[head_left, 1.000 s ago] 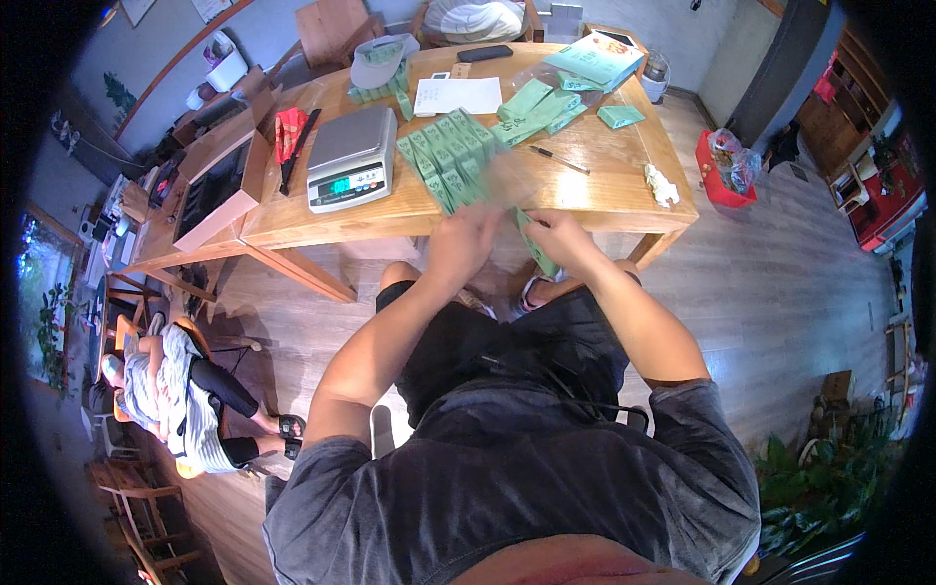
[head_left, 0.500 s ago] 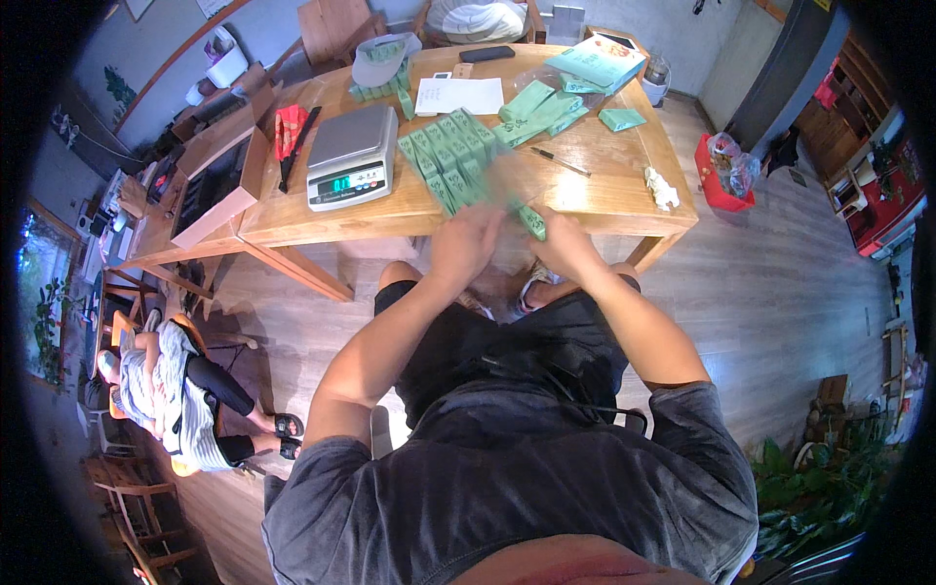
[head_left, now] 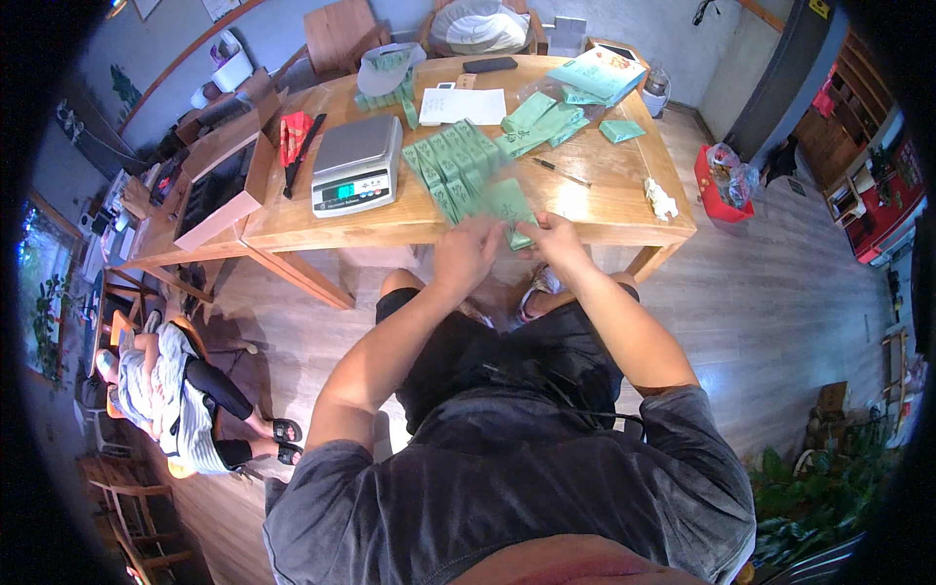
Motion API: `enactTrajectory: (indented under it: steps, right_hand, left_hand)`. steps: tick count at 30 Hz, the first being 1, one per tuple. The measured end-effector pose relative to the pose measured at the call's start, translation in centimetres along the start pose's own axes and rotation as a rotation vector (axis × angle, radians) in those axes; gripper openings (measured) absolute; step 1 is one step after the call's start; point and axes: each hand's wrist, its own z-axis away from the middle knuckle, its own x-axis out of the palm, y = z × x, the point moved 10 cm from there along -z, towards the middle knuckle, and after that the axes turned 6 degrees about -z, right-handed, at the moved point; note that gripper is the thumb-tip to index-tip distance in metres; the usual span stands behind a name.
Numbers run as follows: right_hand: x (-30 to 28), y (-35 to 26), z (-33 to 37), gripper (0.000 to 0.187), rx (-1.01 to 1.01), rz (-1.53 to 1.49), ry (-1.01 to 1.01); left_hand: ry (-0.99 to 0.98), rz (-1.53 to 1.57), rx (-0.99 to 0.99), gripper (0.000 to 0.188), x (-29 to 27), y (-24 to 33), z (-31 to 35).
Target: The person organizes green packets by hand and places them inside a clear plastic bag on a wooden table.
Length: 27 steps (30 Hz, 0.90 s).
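Okay, we see the right grip (head_left: 558, 237) pinching a green packet (head_left: 508, 201) by its near right side, at the front edge of the worktop (head_left: 619, 203). The left grip (head_left: 469, 255) is blurred by the packet's near left side; we can't tell whether it's spread or pinching. Just left, we have the green rows (head_left: 448, 166), then the scale (head_left: 355, 164), display lit. Right of the rows: pen (head_left: 563, 173), with loose packs (head_left: 542, 121) behind it. Tissue (head_left: 660, 199) near the right corner. Farther back, we get paper (head_left: 463, 106) and a cap (head_left: 388, 74).
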Motion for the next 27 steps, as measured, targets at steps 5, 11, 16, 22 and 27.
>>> enactTrajectory:
  steps: [5, 11, 16, 22, 27]
  right_hand:
    - [-0.6, 2.7, -0.8, 0.029, 0.118, -0.564, 0.109]
    - [0.2, 3.4, -0.8, 0.029, 0.035, -0.601, 0.087]
    - [2.9, 3.9, -1.8, 0.044, 0.043, -0.690, -0.132]
    - [2.5, 0.2, -2.8, 0.066, -0.470, 0.834, -0.036]
    - [3.8, -1.1, -2.6, 0.070, -0.480, 1.030, -0.044]
  left_hand:
    - [0.019, 0.026, 0.058, 0.019, 0.0, 0.2, 0.3]
    - [0.007, 0.077, 0.092, 0.019, -0.2, 0.9, 0.4]
    - [0.007, 0.070, 0.112, 0.020, -0.2, 1.4, 0.3]
    - [0.033, 0.024, 0.155, 0.023, 0.0, 1.3, 0.6]
    - [0.038, 0.023, 0.171, 0.024, -0.4, 1.6, 0.5]
